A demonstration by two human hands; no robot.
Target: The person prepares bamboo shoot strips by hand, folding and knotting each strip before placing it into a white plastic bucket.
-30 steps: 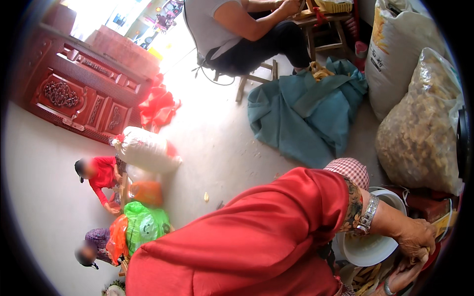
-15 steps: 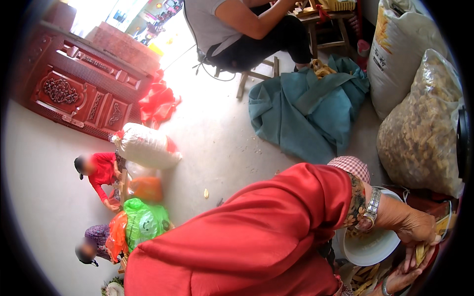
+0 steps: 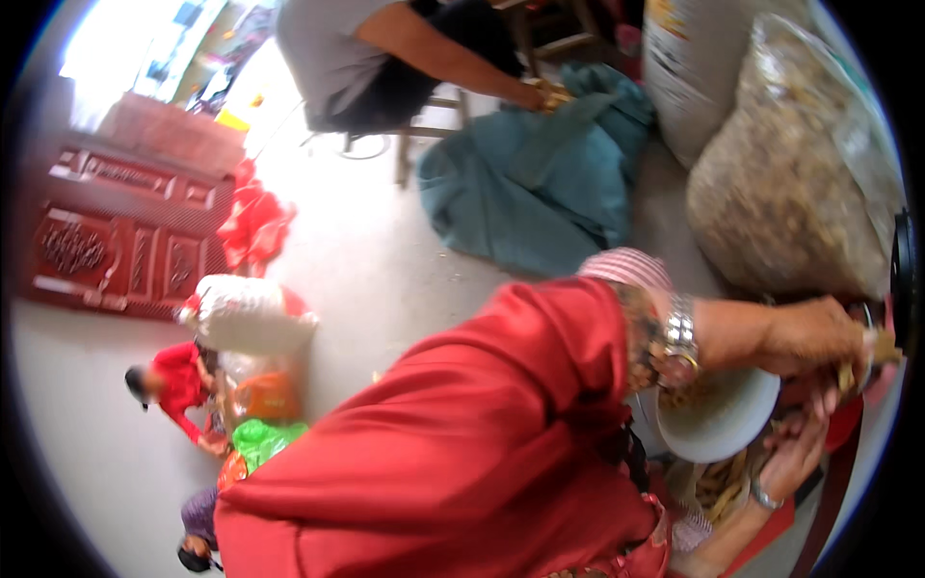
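My left hand (image 3: 814,335), with a metal watch (image 3: 679,342) on its wrist, is closed on dry-looking yellowish strips (image 3: 881,349) at the far right. Just below it is my right hand (image 3: 795,451), with a bracelet on its wrist. Its fingers curl at the lower end of a strip; motion blurs them. Under my left forearm stands a white bucket (image 3: 708,429) with some yellowish bits inside. Beneath the bucket lie more brownish-yellow strips (image 3: 718,482), partly hidden by my arms. A red sleeve (image 3: 462,405) covers my left upper arm.
A big clear bag (image 3: 780,183) of yellowish pieces leans beside a white sack (image 3: 689,77). Teal cloth (image 3: 540,183) lies on the floor near a seated person in grey (image 3: 337,67). Two more people sit at left by plastic bags (image 3: 260,438) and a white sack (image 3: 251,313).
My hands have moved up and right in the view with the strips. The seated person's arm has come down to the teal cloth. The whole view has shifted.
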